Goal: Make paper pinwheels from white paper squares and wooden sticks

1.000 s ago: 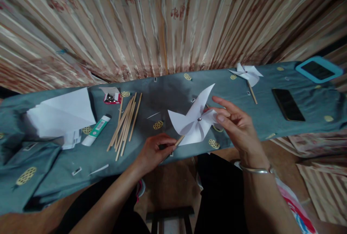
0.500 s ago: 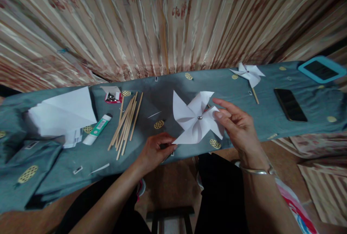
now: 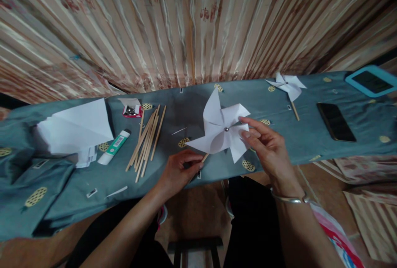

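Note:
A white paper pinwheel point(image 3: 217, 137) with a silver pin point(image 3: 226, 129) at its centre is held above the near part of the table. My left hand point(image 3: 180, 168) is closed around its thin wooden stick point(image 3: 205, 158), which shows just below the blades. At the right side of the pinwheel, my right hand point(image 3: 266, 139) pinches one blade between thumb and fingers. A bracelet circles the right wrist. Most of the stick is hidden behind the paper and in my left hand.
Left of my hands lie loose wooden sticks point(image 3: 147, 144), a glue stick point(image 3: 114, 147), a small box of pins point(image 3: 132, 108) and white paper sheets point(image 3: 80, 127). A second pinwheel point(image 3: 288, 86), a phone point(image 3: 336, 122) and a blue-framed tablet point(image 3: 372, 81) lie on the right.
The pinwheel's blades have turned clockwise, and a short length of stick now shows by my left hand. My right hand has shifted slightly left along with the blade.

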Demonstrator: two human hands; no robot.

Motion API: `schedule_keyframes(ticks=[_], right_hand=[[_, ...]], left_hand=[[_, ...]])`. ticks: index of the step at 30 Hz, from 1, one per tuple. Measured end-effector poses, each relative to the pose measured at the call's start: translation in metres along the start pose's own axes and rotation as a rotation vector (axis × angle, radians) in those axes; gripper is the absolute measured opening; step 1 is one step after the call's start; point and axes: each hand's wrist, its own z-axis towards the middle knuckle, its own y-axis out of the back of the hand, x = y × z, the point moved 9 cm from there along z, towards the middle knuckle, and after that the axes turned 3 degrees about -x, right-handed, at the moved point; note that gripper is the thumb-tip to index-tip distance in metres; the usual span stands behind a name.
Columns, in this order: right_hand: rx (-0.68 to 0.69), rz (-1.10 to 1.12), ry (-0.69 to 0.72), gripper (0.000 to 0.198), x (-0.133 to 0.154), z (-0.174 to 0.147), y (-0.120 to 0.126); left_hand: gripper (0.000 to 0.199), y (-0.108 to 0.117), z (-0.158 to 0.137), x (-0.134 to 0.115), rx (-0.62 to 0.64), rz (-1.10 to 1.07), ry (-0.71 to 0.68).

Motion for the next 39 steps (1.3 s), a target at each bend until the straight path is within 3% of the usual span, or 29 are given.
schedule_keyframes(ticks=[11,19,26,39], right_hand=[[0.021,-0.017,-0.023,0.018,-0.009,-0.003,-0.006],[0.056,0.103,-0.136,0.032,-0.012,-0.005,-0.019],[0.102,0.275,-0.253,0.032,-0.019,-0.012,-0.034],[0.196,0.252,-0.307,0.033,-0.026,-0.024,-0.061]], left_hand=[[0.015,0.005,0.001,-0.003,-0.035,0.014,-0.001],[0.015,0.008,0.001,-0.003,-0.073,-0.05,0.019],[0.014,0.011,0.002,0.0,-0.115,-0.096,0.0],[0.014,0.01,0.002,-0.002,-0.12,-0.066,0.006]])
